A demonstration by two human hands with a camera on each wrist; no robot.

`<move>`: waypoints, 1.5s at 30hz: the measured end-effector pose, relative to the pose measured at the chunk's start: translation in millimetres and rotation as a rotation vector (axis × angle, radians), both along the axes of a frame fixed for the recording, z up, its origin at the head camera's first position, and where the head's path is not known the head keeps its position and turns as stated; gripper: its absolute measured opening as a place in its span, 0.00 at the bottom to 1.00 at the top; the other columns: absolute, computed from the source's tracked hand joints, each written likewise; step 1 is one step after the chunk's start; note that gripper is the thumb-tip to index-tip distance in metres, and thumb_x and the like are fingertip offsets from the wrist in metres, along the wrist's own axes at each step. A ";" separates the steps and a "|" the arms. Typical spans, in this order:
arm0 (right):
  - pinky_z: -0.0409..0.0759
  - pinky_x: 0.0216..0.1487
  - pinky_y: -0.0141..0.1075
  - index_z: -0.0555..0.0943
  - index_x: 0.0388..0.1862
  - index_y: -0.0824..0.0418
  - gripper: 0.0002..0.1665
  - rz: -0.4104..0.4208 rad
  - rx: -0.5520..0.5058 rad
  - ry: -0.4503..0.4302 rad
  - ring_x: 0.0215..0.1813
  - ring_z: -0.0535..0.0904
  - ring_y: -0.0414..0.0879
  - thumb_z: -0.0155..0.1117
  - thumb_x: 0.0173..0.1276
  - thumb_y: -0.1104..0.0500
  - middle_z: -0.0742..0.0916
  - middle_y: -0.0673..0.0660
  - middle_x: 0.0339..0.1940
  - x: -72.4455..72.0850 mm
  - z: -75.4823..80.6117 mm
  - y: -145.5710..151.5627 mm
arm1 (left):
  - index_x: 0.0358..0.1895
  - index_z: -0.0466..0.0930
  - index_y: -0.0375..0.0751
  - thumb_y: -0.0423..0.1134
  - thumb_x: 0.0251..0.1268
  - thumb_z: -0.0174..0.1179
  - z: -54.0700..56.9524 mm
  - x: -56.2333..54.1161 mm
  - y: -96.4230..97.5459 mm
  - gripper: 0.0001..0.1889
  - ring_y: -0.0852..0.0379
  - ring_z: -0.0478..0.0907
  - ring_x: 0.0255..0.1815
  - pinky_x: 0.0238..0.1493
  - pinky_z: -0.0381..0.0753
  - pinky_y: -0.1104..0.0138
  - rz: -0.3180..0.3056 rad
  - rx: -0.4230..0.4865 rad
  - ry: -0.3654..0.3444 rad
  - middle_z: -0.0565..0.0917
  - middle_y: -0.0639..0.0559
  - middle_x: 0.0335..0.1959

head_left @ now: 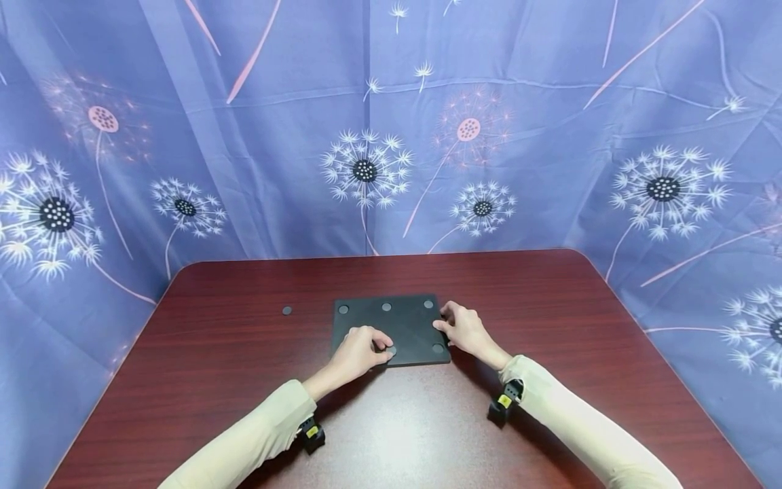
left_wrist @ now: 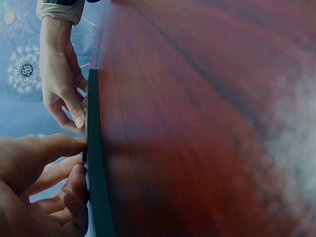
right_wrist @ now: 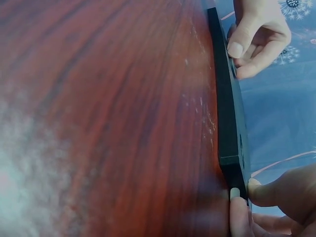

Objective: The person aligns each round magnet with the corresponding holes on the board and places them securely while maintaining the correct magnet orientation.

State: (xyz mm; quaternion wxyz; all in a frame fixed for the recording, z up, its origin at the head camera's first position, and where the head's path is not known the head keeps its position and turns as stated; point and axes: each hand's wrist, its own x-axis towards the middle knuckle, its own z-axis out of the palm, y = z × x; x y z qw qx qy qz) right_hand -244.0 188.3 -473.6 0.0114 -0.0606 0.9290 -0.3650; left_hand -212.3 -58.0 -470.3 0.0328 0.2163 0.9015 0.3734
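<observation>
A flat black rectangular board (head_left: 408,331) lies on the table with small round grey discs near its corners and edges. My left hand (head_left: 357,353) is over its front edge, thumb and fingertips pinching a round disc (head_left: 392,351) at the board's surface. Whether that disc is stuck down cannot be seen. At the right side, my right hand (head_left: 467,331) grips the board's edge, thumb on top and a finger against the side, as the right wrist view shows. Other discs sit at the back left (head_left: 343,310), back middle (head_left: 386,307), back right (head_left: 428,304) and front right (head_left: 437,348).
A loose dark disc (head_left: 286,310) lies on the reddish-brown wooden table (head_left: 232,360), left of the board. Behind and beside the table hangs a blue curtain (head_left: 293,170) with a dandelion print. Each wrist carries a small black camera.
</observation>
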 end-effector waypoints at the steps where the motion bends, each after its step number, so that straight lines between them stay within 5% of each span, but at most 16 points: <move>1: 0.80 0.20 0.31 0.77 0.48 0.67 0.16 0.000 0.001 -0.001 0.18 0.81 0.42 0.66 0.66 0.60 0.85 0.60 0.27 0.0 -0.1 0.0 | 0.39 0.88 0.41 0.35 0.56 0.69 0.2 0.1 -0.1 0.08 0.66 0.77 0.23 0.27 0.76 0.73 0.000 0.000 0.003 0.85 0.51 0.32; 15: 0.80 0.20 0.31 0.77 0.47 0.68 0.15 0.018 0.018 0.019 0.18 0.80 0.41 0.66 0.66 0.60 0.84 0.59 0.27 -0.1 1.8 0.3 | 0.39 0.89 0.41 0.36 0.55 0.69 -0.4 0.2 -1.3 0.08 0.65 0.79 0.25 0.26 0.76 0.74 -0.001 0.018 0.038 0.87 0.51 0.31; 21: 0.79 0.18 0.31 0.78 0.46 0.68 0.15 0.021 0.040 0.044 0.16 0.80 0.41 0.66 0.65 0.59 0.83 0.58 0.25 -0.7 3.9 -0.3 | 0.34 0.88 0.41 0.33 0.57 0.66 0.5 -3.3 -9.1 0.03 0.68 0.76 0.23 0.27 0.75 0.76 0.006 0.073 0.119 0.86 0.55 0.26; 25: 0.78 0.18 0.30 0.78 0.46 0.68 0.15 0.018 0.049 0.051 0.15 0.80 0.41 0.67 0.65 0.59 0.83 0.57 0.24 -0.3 4.9 -0.1 | 0.34 0.88 0.42 0.33 0.60 0.64 2.9 -8.7 -21.6 0.04 0.70 0.76 0.24 0.29 0.76 0.75 0.076 0.090 0.147 0.87 0.56 0.28; 35: 0.79 0.17 0.32 0.78 0.48 0.68 0.16 0.014 0.016 -0.006 0.15 0.80 0.42 0.66 0.66 0.59 0.83 0.57 0.22 0.9 6.0 0.5 | 0.36 0.88 0.39 0.30 0.58 0.61 5.6 -21.5 -67.0 0.07 0.61 0.82 0.27 0.33 0.81 0.66 0.307 0.042 0.080 0.89 0.49 0.31; 45: 0.79 0.17 0.34 0.77 0.48 0.68 0.16 0.005 -0.018 -0.046 0.14 0.79 0.40 0.65 0.66 0.59 0.84 0.56 0.22 1.1 6.6 -0.8 | 0.41 0.85 0.33 0.30 0.56 0.59 6.4 -39.8 -103.0 0.11 0.52 0.84 0.28 0.33 0.81 0.62 0.456 0.056 0.066 0.88 0.42 0.30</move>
